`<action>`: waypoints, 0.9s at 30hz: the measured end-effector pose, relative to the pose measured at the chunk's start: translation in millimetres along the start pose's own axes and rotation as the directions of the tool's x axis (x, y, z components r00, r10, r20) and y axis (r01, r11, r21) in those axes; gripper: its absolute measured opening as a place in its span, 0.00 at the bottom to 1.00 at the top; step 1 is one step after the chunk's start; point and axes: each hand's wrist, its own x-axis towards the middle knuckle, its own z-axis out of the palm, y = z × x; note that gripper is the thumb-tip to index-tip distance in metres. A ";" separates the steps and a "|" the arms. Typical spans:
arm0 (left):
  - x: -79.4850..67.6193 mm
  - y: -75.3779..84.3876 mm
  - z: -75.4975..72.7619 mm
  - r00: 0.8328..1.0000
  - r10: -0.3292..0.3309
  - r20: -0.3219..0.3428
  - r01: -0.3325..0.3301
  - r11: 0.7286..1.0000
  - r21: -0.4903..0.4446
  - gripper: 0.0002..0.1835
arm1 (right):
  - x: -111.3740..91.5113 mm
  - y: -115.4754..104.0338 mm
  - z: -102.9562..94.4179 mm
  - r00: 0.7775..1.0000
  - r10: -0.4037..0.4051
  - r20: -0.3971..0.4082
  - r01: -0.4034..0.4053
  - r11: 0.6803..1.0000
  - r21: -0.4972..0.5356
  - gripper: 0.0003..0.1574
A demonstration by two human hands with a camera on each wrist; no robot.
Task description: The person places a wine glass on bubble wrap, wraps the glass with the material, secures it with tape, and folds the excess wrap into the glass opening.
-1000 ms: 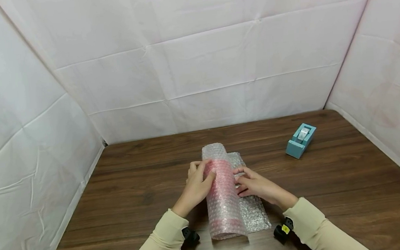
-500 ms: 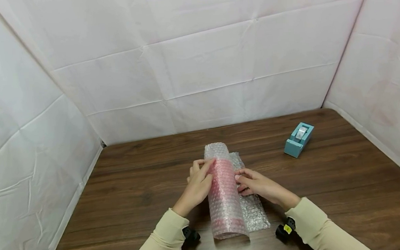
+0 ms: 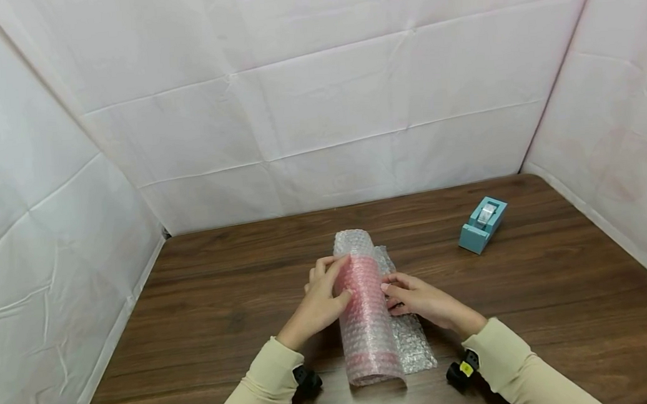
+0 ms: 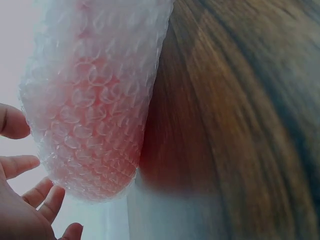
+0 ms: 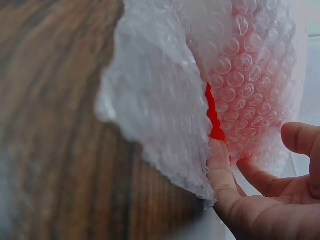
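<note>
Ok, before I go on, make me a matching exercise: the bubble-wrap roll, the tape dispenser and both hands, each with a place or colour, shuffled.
1. Bubble-wrap roll
2. Tape dispenser
3. Left hand
4. Right hand

A. Fingers at the roll's side nearer the dispenser
B. Clear, with pinkish red showing through
C. Fingers at the roll's side farther from the dispenser
D. Blue, standing apart from both hands

Pairs: 1-B, 2-D, 3-C, 4-A

1. From where I stand, I can read no words, brands, numbers or signs.
2. The yellow patch (image 3: 466, 368) on the right wrist camera (image 3: 456, 378) is too small to make out.
</note>
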 end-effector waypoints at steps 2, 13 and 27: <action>0.0 -0.1 0.8 1.000 0.003 0.000 -0.003 1.000 -0.005 0.35 | -0.4 -0.5 0.2 1.000 0.005 -0.001 -0.005 1.000 0.000 0.34; 0.5 2.2 5.9 1.000 0.019 -0.001 -0.019 1.000 -0.018 0.33 | -1.9 0.2 -1.6 0.999 0.026 -0.031 -0.028 0.999 -0.041 0.34; 2.9 1.9 11.8 1.000 -0.001 -0.020 0.000 0.999 -0.043 0.33 | -6.4 0.4 0.0 0.987 0.070 -0.147 -0.087 0.990 -0.111 0.33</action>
